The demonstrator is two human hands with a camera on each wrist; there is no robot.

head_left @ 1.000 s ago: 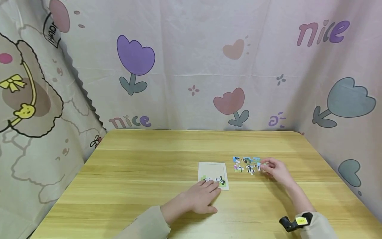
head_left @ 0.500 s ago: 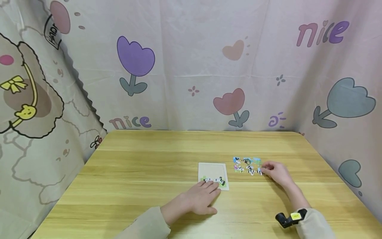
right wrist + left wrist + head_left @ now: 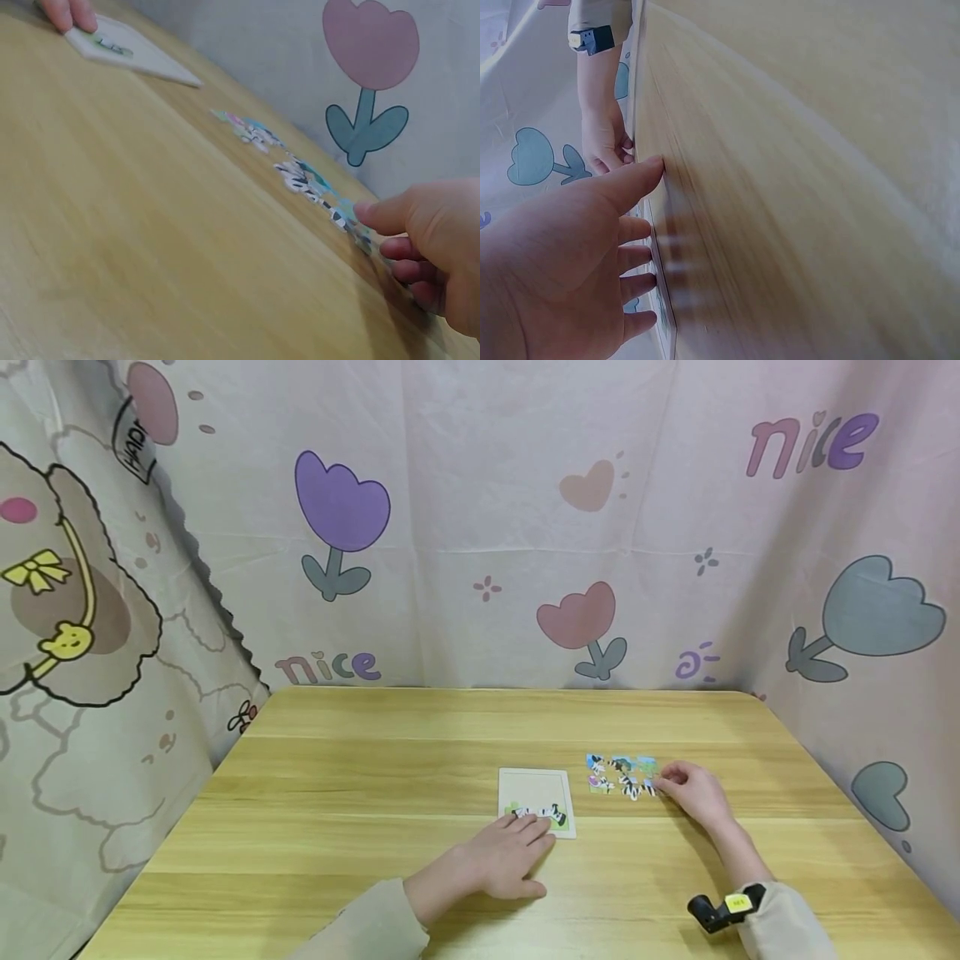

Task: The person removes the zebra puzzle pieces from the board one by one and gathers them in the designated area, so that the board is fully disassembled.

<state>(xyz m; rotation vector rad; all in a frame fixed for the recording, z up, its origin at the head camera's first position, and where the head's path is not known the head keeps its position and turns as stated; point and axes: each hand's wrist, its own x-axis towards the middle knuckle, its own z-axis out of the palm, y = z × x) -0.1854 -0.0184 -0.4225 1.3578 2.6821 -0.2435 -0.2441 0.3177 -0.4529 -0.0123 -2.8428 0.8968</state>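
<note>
My left hand [image 3: 510, 856] lies flat with its fingers spread, fingertips resting on the near edge of a pale puzzle board [image 3: 532, 783]. Pieces with green ground and black-and-white zebra parts sit along the bottom of that board. To its right, several loose zebra puzzle pieces [image 3: 628, 787] lie on the table in two rough rows. My right hand [image 3: 699, 795] is at the right end of them, its thumb and curled fingers on the edge of a striped puzzle piece [image 3: 650, 788]. In the right wrist view, the thumb [image 3: 381, 215] partly covers the end pieces.
The wooden table [image 3: 337, 777] reaches back to a printed curtain [image 3: 465, 510], and more curtain hangs at both sides. A black wrist camera [image 3: 723, 910] sits on the right sleeve, low over the table.
My right hand has drawn the striped piece slightly nearer and left, beside the other lower-row pieces. The right forearm has shifted a little left. My left hand has stayed on the board.
</note>
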